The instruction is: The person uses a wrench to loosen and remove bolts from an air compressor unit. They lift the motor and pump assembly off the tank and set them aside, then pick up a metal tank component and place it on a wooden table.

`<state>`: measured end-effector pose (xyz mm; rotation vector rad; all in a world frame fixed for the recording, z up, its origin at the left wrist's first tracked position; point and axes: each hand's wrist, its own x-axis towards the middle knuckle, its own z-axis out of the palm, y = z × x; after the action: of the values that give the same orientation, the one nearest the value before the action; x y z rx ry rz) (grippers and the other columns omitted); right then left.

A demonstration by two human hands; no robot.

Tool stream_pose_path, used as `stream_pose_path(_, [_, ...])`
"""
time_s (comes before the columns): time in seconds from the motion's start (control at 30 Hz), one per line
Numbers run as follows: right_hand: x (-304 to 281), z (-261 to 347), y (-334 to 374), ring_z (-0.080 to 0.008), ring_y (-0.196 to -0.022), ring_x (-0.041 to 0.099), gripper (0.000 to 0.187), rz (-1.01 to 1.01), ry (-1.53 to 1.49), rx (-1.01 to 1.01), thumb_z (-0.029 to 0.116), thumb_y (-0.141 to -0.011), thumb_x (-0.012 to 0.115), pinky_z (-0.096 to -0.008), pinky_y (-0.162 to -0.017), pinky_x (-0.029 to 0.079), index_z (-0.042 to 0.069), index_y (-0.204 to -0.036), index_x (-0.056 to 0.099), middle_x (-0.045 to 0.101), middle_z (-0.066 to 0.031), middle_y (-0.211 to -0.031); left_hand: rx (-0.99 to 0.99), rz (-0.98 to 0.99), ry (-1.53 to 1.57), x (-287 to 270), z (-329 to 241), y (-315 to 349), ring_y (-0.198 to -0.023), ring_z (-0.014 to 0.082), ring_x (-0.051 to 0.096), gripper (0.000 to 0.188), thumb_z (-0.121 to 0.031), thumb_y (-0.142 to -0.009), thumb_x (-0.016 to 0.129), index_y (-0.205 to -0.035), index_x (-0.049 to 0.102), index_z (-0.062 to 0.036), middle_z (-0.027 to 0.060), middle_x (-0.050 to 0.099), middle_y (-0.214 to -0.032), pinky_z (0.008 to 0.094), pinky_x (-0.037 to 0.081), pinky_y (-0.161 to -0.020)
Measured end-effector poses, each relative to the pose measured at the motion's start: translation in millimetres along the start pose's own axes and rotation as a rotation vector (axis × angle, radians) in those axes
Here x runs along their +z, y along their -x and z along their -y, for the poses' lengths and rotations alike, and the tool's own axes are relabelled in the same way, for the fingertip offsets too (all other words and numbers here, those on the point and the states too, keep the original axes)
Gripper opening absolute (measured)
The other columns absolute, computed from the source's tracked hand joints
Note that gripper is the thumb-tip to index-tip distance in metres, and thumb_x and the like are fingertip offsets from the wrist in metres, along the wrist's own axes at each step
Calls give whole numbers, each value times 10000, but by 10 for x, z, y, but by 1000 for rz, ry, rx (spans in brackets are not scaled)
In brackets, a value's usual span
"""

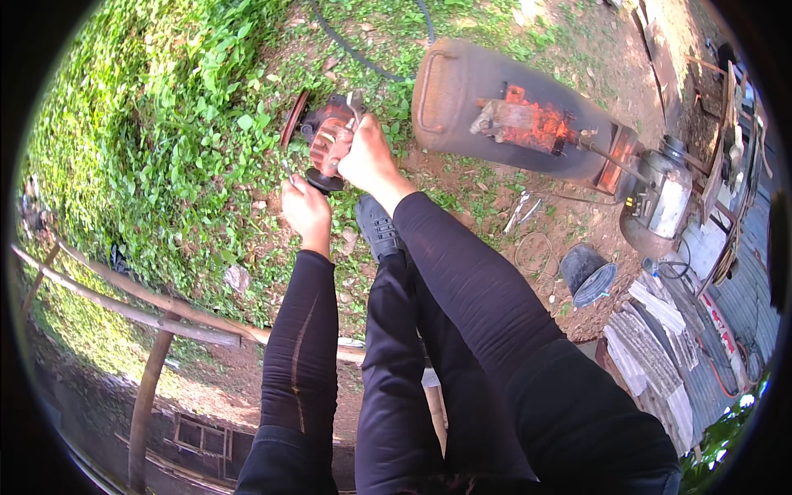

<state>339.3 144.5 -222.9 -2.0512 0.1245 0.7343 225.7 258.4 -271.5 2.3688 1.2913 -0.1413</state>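
A reddish, rust-stained machine part [329,136] with a thin red disc [294,118] on its far left side is low over the weedy ground. My right hand [369,161] is closed at its right side, and a silvery metal piece [355,102], perhaps a wrench, sticks up above the fingers. A dark round piece [324,181] lies at the near side of the part, between my hands. Just left of it, my left hand [306,208] is closed, with a thin metal tip [287,169] showing above its fingers; its kind is unclear.
To the right lies a rusty metal tank [462,107] with glowing embers and a piece of wood in its cut opening. A grey rounded vessel [639,227] stands beyond it. A black bucket [582,268], wooden planks [652,355] and a bamboo rail [190,311] surround me.
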Motion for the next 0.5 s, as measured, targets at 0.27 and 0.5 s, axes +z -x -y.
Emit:
stream_pose_path(0.27, [-710, -307, 1293, -407, -927, 645, 309, 134, -145, 324, 154, -866, 637, -466, -824, 509, -71, -1026, 499, 617, -257, -945, -506, 393, 762, -849, 106, 871, -592, 135, 488, 357, -340, -1056, 438, -902, 567, -45, 18, 501, -676, 303, 388, -548])
stream_pose_path(0.5, [-1393, -621, 2700, -287, -849, 652, 413, 141, -556, 350, 366, -995, 600, -400, -740, 529, -31, -1056, 507, 626, -149, -964, -296, 1124, 804, -1238, -1075, 2458, -996, 125, 584, 516, -371, -1093, 369, -1381, 537, 23, 68, 643, -1151, 262, 460, -924])
